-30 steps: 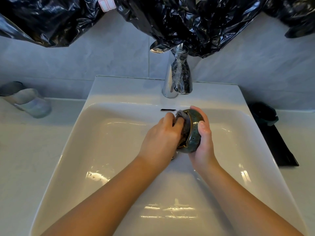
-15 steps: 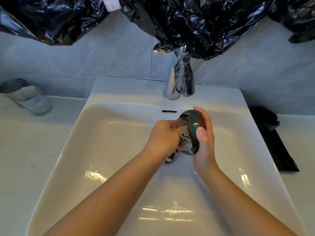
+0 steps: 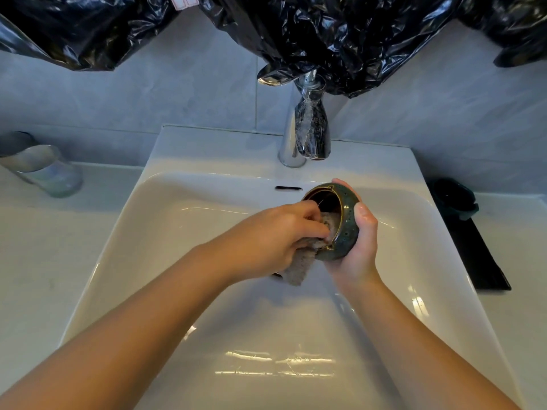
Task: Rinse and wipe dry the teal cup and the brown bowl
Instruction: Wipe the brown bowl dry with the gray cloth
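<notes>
The brown bowl (image 3: 345, 232), speckled dark green outside and brown inside, is held on its side over the white sink (image 3: 207, 149), mouth facing left. My right hand (image 3: 359, 255) grips it from behind, thumb on the outer wall. My left hand (image 3: 272, 235) pinches a grey cloth (image 3: 297, 269) and presses it against the lower part of the bowl's rim and inside; the cloth's tail hangs below. The upper inside of the bowl shows bare. The teal cup (image 3: 453, 196) sits on the counter right of the sink. No water runs from the faucet (image 3: 310, 128).
A black tray (image 3: 479, 255) lies along the right counter under the cup. A clear glass (image 3: 44, 170) stands on the left counter. Crumpled black plastic bags (image 3: 325, 34) hang on the wall above the faucet. The drain is hidden under my left hand.
My left hand has slid the cloth down from the top of the bowl's inside to its lower rim, so the upper inside now shows and more cloth hangs down. My right hand keeps its grip.
</notes>
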{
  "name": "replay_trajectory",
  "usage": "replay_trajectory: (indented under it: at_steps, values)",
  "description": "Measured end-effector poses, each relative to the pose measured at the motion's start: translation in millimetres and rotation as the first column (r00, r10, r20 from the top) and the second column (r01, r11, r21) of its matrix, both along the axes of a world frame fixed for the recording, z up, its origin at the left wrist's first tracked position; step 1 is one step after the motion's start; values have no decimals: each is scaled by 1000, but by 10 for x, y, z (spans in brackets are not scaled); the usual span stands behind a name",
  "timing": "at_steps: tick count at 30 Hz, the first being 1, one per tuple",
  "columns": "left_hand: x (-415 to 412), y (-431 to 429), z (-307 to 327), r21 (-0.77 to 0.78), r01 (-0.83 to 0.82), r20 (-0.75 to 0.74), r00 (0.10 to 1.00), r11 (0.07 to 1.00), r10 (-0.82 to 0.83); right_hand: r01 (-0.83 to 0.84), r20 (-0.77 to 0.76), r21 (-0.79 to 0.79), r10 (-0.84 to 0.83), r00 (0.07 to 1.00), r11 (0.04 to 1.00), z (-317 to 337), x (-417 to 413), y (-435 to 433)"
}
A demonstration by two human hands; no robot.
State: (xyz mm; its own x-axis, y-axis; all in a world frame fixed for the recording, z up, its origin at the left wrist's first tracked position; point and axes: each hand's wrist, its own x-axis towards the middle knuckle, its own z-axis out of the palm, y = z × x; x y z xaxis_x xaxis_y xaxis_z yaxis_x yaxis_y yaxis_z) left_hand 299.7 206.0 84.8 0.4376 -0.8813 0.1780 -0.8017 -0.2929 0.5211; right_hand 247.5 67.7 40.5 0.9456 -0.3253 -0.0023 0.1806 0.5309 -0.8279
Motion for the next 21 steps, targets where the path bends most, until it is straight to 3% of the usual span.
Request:
replay_trajectory:
  at_steps: [3, 6, 7, 9, 11, 12, 14, 16, 18, 21]
  values:
    - [1, 40, -1, 112, -77, 331, 943, 991, 36, 3, -48, 32, -1, 999, 999, 14, -1, 7]
    - [-23, 40, -81, 14, -198, 391, 903, 980, 177, 26, -72, 94, -19, 997, 995, -1, 1, 23]
    - [-34, 44, -119, -66, -250, 332, 907, 966, 257, 39, -82, 107, -31, 996, 993, 1, -1, 29]
    - [-44, 84, -158, -242, -414, 68, 895, 878, 441, 65, -108, 150, -49, 993, 987, 9, -16, 21]
    - [-45, 158, -150, -309, -616, -258, 788, 725, 559, 94, -151, 174, -68, 986, 980, 60, -35, 5]
    - [-40, 198, -114, -272, -708, -416, 697, 652, 584, 106, -175, 180, -74, 982, 978, 86, -39, -4]
    - [-36, 276, -37, -141, -816, -704, 480, 560, 523, 119, -199, 197, -79, 977, 973, 128, -42, -19]
    - [-48, 332, 3, 4, -822, -880, 268, 570, 392, 116, -201, 210, -73, 977, 971, 168, -46, -19]
    - [-89, 372, 6, 69, -787, -948, 139, 613, 285, 100, -189, 243, -54, 980, 965, 187, -51, -18]
    - [-118, 439, -36, 66, -797, -992, 14, 601, 128, 51, -127, 328, -9, 992, 943, 245, -76, -27]
